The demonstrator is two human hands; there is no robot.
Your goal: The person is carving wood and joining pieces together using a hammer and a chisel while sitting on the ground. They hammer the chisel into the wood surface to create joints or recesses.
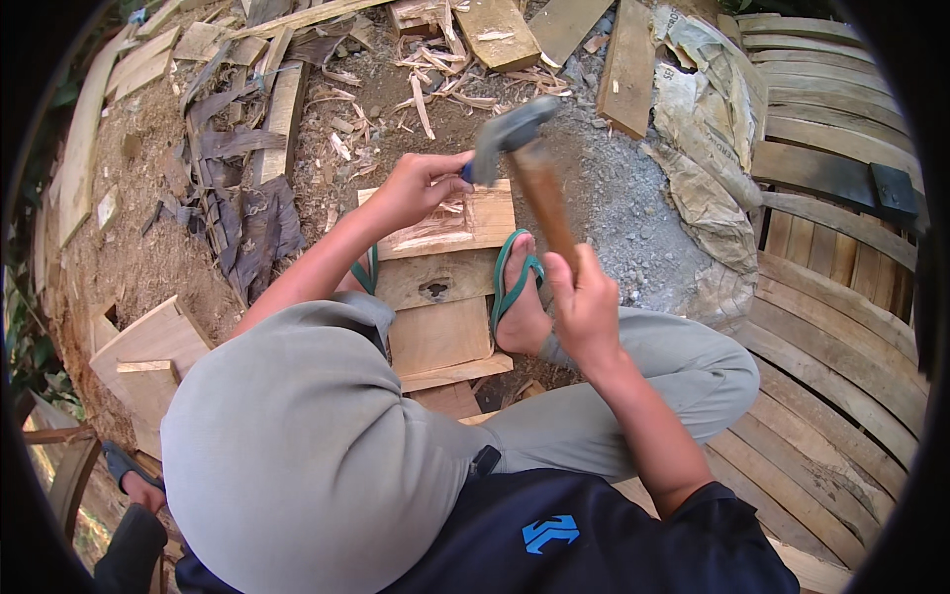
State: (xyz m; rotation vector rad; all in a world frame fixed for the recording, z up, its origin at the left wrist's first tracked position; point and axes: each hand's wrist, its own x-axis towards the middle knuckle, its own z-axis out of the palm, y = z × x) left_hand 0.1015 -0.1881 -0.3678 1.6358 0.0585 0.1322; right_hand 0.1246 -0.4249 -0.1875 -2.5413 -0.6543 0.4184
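The right grip (pixel 586 312) is clenched around the lower end of the wooden handle of a hammer (pixel 542 193), whose metal head rises above and to the left of that grip. The left grip (pixel 414 190), up and to the left of the right one, has its fingers closed on a blue-ended tool (pixel 467 172); the hammer head overlaps it in view, so I cannot tell whether they touch.

The hammer looks top-heavy and stiff, its handle probably smooth enough to slip in a sweaty palm; low on the handle seems the right hold for a swing. The blue-ended tool should be light and rigid, best pinched around the handle, below its end.

Just under the left grip lies a wood block (pixel 490 226) with a rough, splintered patch; it looks solid, though its fibres may split. Nearer the body from there is a plank with a dark hole (pixel 475 275), and a green sandal (pixel 502 309) is left of the right grip. Wood shavings (pixel 420 104) lie beyond the left grip; a torn paper sack (pixel 705 148) is up and right of the right grip.
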